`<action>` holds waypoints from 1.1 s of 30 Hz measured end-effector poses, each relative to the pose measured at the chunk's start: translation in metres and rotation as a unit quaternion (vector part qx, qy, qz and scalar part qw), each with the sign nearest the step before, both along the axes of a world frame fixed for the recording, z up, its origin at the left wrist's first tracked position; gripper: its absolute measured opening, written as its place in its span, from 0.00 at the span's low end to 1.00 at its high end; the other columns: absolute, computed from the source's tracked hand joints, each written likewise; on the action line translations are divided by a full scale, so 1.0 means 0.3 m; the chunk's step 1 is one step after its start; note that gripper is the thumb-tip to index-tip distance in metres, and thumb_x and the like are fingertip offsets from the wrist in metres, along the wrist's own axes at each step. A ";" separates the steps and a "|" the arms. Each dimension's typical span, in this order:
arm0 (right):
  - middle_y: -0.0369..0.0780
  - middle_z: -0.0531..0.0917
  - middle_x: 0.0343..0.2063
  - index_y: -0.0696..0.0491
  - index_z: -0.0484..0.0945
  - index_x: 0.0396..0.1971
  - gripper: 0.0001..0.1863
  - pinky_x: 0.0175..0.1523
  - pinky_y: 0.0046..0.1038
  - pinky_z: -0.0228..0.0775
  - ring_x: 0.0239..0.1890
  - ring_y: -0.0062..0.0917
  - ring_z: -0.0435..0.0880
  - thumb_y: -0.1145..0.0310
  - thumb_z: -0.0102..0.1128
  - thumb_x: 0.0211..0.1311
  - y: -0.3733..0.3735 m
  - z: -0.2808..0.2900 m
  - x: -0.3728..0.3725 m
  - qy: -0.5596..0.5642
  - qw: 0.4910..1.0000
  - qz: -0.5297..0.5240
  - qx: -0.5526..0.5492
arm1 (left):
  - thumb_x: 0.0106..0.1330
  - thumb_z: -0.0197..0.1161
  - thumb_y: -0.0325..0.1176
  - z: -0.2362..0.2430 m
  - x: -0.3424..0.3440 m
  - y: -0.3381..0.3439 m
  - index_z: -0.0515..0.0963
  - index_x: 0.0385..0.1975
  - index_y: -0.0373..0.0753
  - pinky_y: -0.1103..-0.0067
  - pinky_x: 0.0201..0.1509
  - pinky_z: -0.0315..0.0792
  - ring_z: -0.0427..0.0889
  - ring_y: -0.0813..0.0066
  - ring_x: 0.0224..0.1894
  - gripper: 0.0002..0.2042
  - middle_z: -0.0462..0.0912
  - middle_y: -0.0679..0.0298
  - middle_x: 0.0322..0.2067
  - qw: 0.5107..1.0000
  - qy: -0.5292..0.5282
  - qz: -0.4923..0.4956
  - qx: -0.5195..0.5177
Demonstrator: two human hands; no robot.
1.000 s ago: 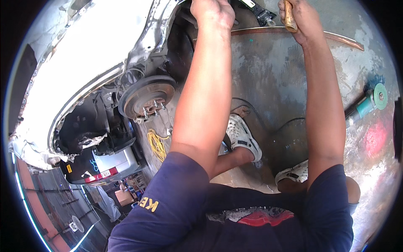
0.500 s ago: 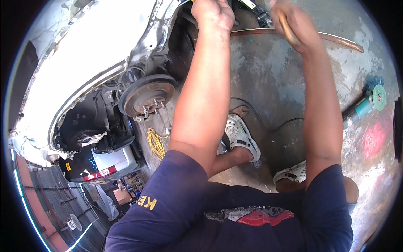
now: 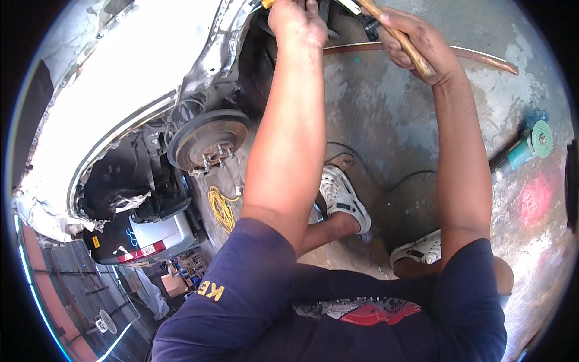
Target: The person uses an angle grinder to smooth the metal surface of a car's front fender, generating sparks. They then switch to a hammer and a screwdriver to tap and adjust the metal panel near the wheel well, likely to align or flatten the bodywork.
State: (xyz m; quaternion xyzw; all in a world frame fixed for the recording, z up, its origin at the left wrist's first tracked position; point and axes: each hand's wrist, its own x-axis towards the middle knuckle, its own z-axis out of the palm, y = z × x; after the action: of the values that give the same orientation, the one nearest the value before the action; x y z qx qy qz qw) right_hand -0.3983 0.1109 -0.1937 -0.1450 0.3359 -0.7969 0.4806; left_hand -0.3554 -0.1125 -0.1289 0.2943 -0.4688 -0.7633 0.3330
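My left hand (image 3: 300,25) is at the top edge, beside the white car body panel (image 3: 145,48), with its fingers curled and partly cut off by the frame. A yellow handle (image 3: 267,3) pokes out at its thumb side; the rest of that tool is out of view. My right hand (image 3: 425,43) is closed round a wooden tool handle (image 3: 411,50), which slants up and left out of the frame, so its head does not show. Under the panel, a rusty brake disc (image 3: 211,142) with bare wheel studs is exposed.
An angle grinder (image 3: 523,151) with a green disc lies on the concrete floor at right, near a black cable (image 3: 410,176). A long curved strip (image 3: 482,56) lies beyond my hands. Yellow rope (image 3: 221,208) is coiled below the disc. Another vehicle (image 3: 160,235) stands behind.
My right hand, blurred before, is now sharp and has shifted slightly left and down, showing more of the wooden handle. My left hand has moved slightly left, and more of the yellow handle shows.
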 end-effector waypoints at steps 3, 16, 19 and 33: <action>0.33 0.76 0.22 0.54 0.79 0.49 0.12 0.20 0.21 0.66 0.17 0.18 0.72 0.62 0.57 0.78 -0.065 -0.021 -0.018 -0.056 0.979 -0.189 -0.043 | 0.74 0.70 0.43 -0.007 -0.029 -0.004 0.81 0.45 0.55 0.77 0.46 0.61 0.80 0.82 0.43 0.07 0.86 0.78 0.39 1.000 0.004 -0.021 -0.008; 0.29 0.74 0.23 0.49 0.74 0.36 0.14 0.23 0.17 0.60 0.20 0.12 0.70 0.55 0.59 0.78 -0.033 -0.002 0.057 0.010 0.991 -0.120 0.055 | 0.80 0.61 0.34 -0.029 0.136 -0.006 0.77 0.35 0.41 0.68 0.50 0.86 0.83 0.68 0.38 0.09 0.80 0.64 0.30 0.998 -0.015 -0.008 0.059; 0.29 0.74 0.23 0.51 0.77 0.42 0.14 0.23 0.17 0.59 0.20 0.11 0.70 0.55 0.59 0.78 -0.025 -0.038 0.034 0.039 0.992 -0.116 0.031 | 0.79 0.62 0.35 -0.045 0.137 -0.006 0.78 0.34 0.41 0.69 0.48 0.86 0.83 0.70 0.36 0.09 0.81 0.65 0.30 0.998 -0.028 -0.024 0.042; 0.30 0.75 0.24 0.56 0.76 0.61 0.21 0.25 0.20 0.65 0.22 0.14 0.72 0.58 0.60 0.77 -0.092 -0.094 0.061 0.071 0.973 -0.131 0.177 | 0.77 0.58 0.39 0.034 0.188 0.039 0.66 0.32 0.45 0.80 0.26 0.57 0.66 0.74 0.25 0.12 0.68 0.65 0.25 0.972 -0.229 -0.029 0.033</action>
State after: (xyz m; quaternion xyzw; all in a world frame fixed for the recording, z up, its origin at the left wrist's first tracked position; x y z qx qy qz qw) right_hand -0.3801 0.0834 -0.2220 -0.0688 0.5214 -0.7681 0.3653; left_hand -0.2991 -0.1008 -0.1185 0.4585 -0.5159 -0.6998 0.1842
